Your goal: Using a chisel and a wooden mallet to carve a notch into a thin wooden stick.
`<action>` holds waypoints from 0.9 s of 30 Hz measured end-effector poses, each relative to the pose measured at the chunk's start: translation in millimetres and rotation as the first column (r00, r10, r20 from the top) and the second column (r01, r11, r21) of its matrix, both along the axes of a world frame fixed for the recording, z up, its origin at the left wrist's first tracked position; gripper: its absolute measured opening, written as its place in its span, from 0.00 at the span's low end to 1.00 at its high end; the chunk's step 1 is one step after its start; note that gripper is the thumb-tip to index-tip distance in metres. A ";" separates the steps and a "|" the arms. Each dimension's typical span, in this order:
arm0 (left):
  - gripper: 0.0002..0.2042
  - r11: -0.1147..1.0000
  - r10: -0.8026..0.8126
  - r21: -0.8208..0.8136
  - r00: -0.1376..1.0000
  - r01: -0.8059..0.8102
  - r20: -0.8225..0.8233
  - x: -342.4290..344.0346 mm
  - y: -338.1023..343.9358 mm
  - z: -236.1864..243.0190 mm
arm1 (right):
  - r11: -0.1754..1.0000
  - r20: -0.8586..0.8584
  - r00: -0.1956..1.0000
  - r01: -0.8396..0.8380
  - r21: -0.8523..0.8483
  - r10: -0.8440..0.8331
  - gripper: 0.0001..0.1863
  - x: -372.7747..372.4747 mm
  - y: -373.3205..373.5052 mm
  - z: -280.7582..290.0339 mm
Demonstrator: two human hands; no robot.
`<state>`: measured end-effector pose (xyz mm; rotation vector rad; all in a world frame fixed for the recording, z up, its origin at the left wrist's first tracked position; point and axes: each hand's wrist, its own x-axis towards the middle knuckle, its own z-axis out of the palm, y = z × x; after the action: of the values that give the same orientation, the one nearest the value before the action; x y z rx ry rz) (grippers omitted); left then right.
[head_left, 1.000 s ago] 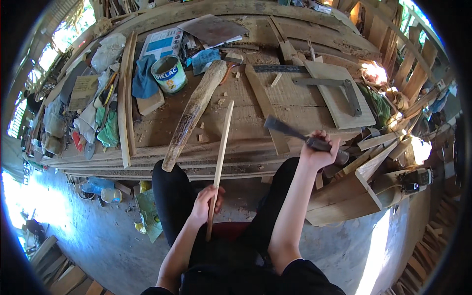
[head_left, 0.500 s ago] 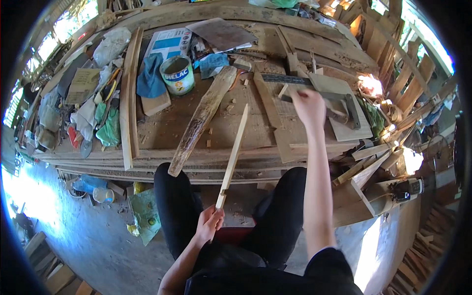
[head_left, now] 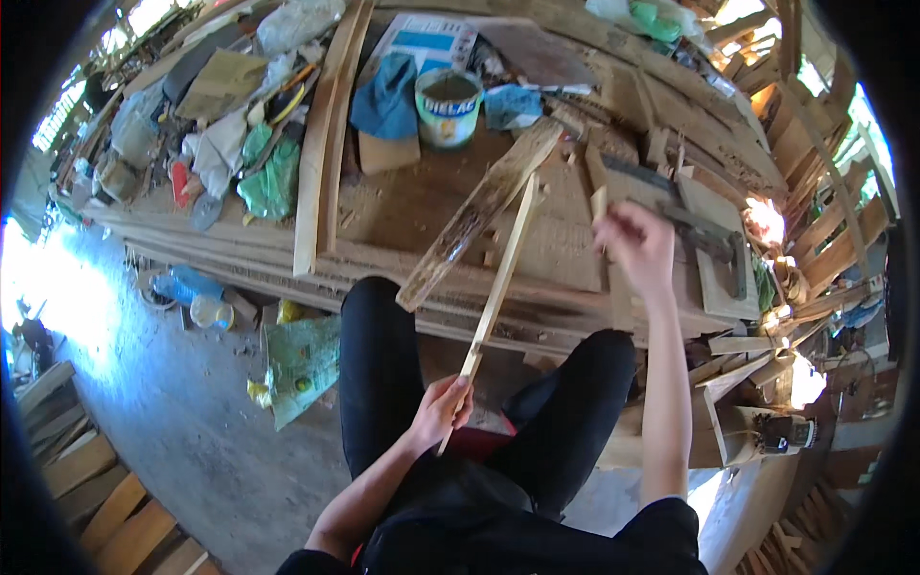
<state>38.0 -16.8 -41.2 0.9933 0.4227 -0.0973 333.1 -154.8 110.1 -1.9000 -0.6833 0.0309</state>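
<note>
I sit at a rough wooden workbench (head_left: 402, 206) with my knees against its front edge. My left hand (head_left: 443, 407) grips the lower end of a long thin pale wooden slat (head_left: 500, 273), which slants up over the bench. A weathered grey plank (head_left: 479, 216) lies diagonally just left of the slat. My right hand (head_left: 637, 244) is raised over the bench's right part, blurred, its fingers closed on a small pale stick (head_left: 599, 203). A dark metal square (head_left: 704, 235) lies just beyond that hand.
A white bucket (head_left: 448, 105) and blue cloth (head_left: 388, 96) stand at the back of the bench. Long boards (head_left: 316, 144) lie on the left beside green bags (head_left: 273, 177). Plastic bottles (head_left: 192, 287) and a green bag (head_left: 302, 359) litter the floor. Timber offcuts (head_left: 757, 345) crowd the right.
My right hand let go of a dark tool at the bench's right, swung left over the bench and now holds a small pale stick. The slat has tilted slightly.
</note>
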 end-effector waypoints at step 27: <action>0.21 0.918 -0.128 -0.385 0.989 0.092 -0.069 14.0 -2.0 16.6 | 0.979 0.126 0.972 -0.188 -0.080 0.197 0.07 -144.0 5.9 -93.9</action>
<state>52.0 -18.8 -24.6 0.6282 0.4133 -0.3178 189.0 -148.9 16.2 -1.9068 -0.9673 0.0512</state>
